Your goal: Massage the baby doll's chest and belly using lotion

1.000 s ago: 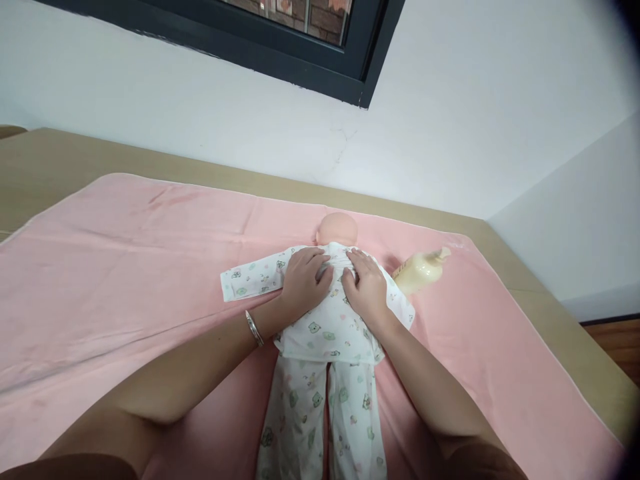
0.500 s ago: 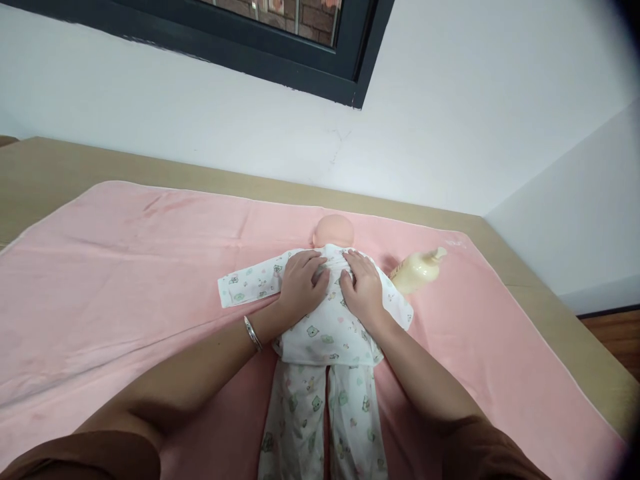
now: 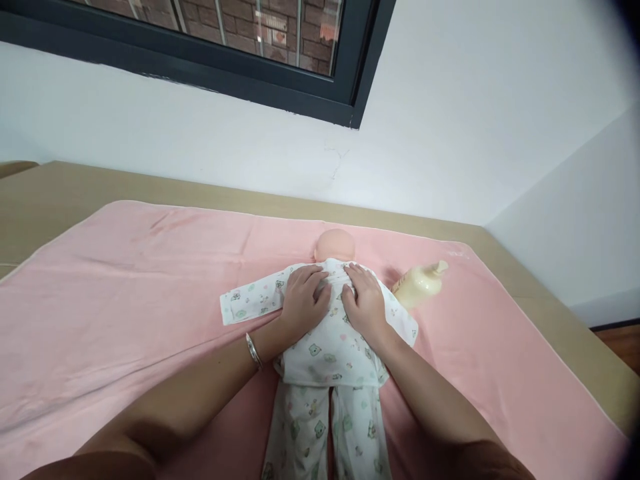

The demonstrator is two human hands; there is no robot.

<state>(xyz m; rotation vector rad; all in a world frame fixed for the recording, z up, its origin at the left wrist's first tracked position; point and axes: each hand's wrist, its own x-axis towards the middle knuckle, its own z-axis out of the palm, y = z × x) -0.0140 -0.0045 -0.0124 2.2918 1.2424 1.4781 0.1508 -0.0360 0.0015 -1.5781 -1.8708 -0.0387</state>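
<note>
A baby doll (image 3: 335, 246) lies on a pink blanket, its bald head toward the wall and no face showing. It wears a white patterned top (image 3: 327, 353) and matching trousers (image 3: 355, 427). My left hand (image 3: 306, 297) rests flat on the upper left of the top, fingers stretched out. On the upper right of the top, my right hand (image 3: 367, 300) lies the same way. The doll's left-side sleeve reaches out sideways; the right-side one slants down past my right wrist. Beside that sleeve a cream-coloured pump bottle (image 3: 421, 285) lies on its side.
The pink blanket (image 3: 150, 280) spreads over a wooden table (image 3: 200, 189), with a few creases at left. A white wall (image 3: 425, 147) stands behind the table, with a dark-framed window (image 3: 345, 93) in it. Part of a brown curved object (image 3: 17, 168) shows at far left.
The whole view has shifted, so everything sits slightly lower and more of the window shows. Both hands stay in the same place on the doll's top.
</note>
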